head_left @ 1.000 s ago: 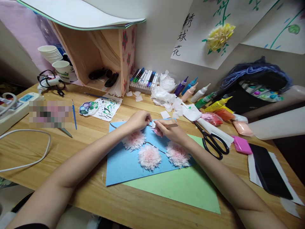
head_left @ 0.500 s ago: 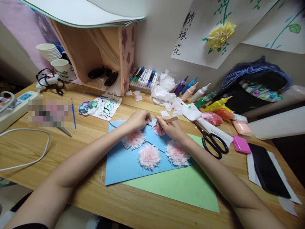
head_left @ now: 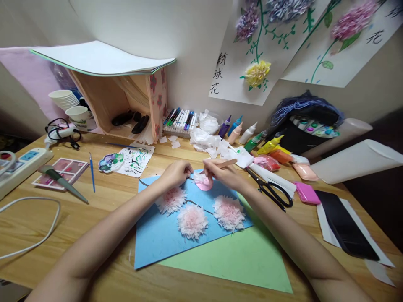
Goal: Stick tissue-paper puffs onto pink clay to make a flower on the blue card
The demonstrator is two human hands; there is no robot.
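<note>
A blue sheet (head_left: pixel 151 235) bears three fluffy pale-pink paper flowers; one of them (head_left: pixel 192 221) is at the centre. Near the sheet's top edge lies a flat pink round (head_left: pixel 204 183) with white tissue on its upper part. My right hand (head_left: pixel 220 172) pinches a thin wooden-coloured stick (head_left: pixel 229 163), its lower end at the tissue. My left hand (head_left: pixel 178 173) rests at the sheet's upper edge, left of the round, fingers curled together; whatever lies between them is too small to make out. Under the blue sheet is a green sheet (head_left: pixel 226 264).
Black scissors (head_left: pixel 273 193), a pink packet (head_left: pixel 307 192) and a black phone-like slab (head_left: pixel 346 224) lie at the right. Glue bottles (head_left: pixel 234 133), crumpled white tissue (head_left: pixel 204 140) and markers (head_left: pixel 181 119) stand behind. At the left are a power strip (head_left: pixel 25 167) and a blue brush (head_left: pixel 92 172).
The camera view has tilted up, so the desk appears lower. More of the pink round and the white tissue on it shows between my hands. Both hands keep their closed grips.
</note>
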